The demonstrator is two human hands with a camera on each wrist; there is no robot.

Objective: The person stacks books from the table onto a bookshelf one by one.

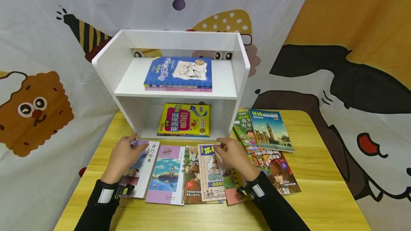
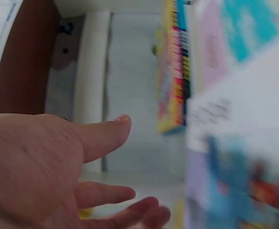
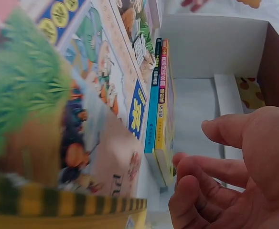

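Note:
My left hand [image 1: 123, 158] hovers by the lower left front corner of a white two-tier bookshelf [image 1: 176, 95], over a book [image 1: 146, 168] with a white spine side. In the left wrist view its thumb and fingers are spread, with nothing between them. My right hand [image 1: 236, 157] is by the lower right corner, above overlapping books, its fingers loosely bent and holding nothing in the right wrist view. A yellow book [image 1: 184, 120] lies on another in the lower tier. On the upper tier, a blue comic book [image 1: 179, 72] tops a small stack.
In front of the shelf lie a pink-and-blue book [image 1: 167, 174], a detective book [image 1: 192, 181] and a cream comic [image 1: 212, 179]. At right are a geography book [image 1: 271, 129], a green book [image 1: 245, 131] and another detective book [image 1: 279, 174]. A cartoon cloth hangs behind the wooden table [image 1: 324, 191].

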